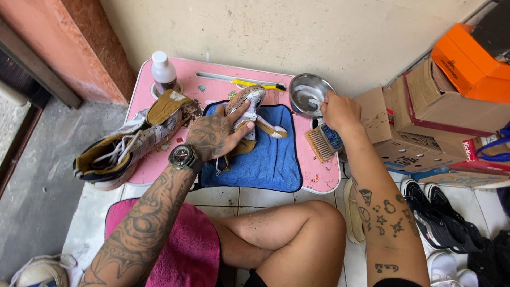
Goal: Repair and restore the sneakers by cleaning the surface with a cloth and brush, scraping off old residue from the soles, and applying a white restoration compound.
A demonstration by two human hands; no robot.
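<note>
The left hand [215,135] clasps a worn sneaker [245,109], pinning it sole-up on the blue towel [271,159], which catches drips on the pink table [319,175]; the right hand [337,110] closes on a small brush handle dipped in the steel bowl [308,90], apparently wetting it; the second sneaker [127,146] lies aside at the table's left edge; a wooden brush [321,142] rests beside the towel, within reach.

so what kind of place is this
Probably a home shoe-cleaning spot on a tiled floor: a small pink table with a blue towel, a metal bowl, and stacked cardboard boxes beside spare sneakers.
</note>
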